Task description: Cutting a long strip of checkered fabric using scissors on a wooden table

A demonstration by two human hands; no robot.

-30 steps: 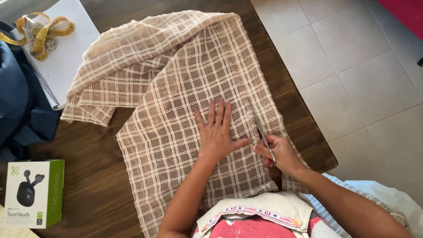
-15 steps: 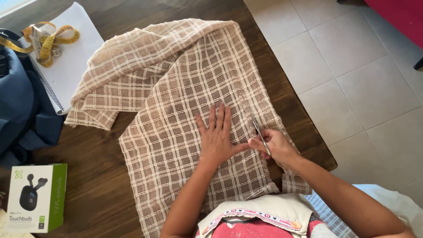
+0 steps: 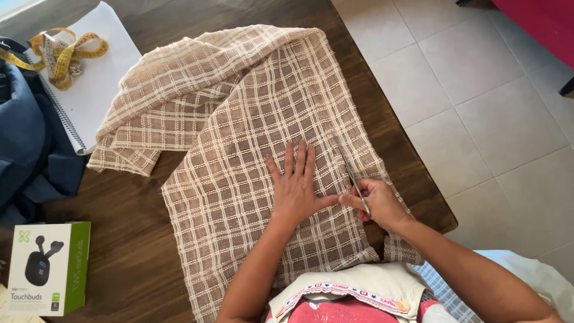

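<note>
On dark wooden table (image 3: 137,239), checked cloth (image 3: 251,149) lies beside pale floor tiles (image 3: 478,107).

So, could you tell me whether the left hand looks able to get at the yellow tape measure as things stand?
Probably, with a long stretch. The left hand lies flat on the checked fabric, holding nothing, and the yellow tape measure sits uncovered on the notebook at the table's far left corner.

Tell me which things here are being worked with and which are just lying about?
In use:
- beige checked woven cloth
- slim metal scissors in the right hand
- left hand, flat on the cloth

Lying about:
- yellow tape measure
- white spiral notebook
- green-and-white earbud box
- blue fabric
</note>
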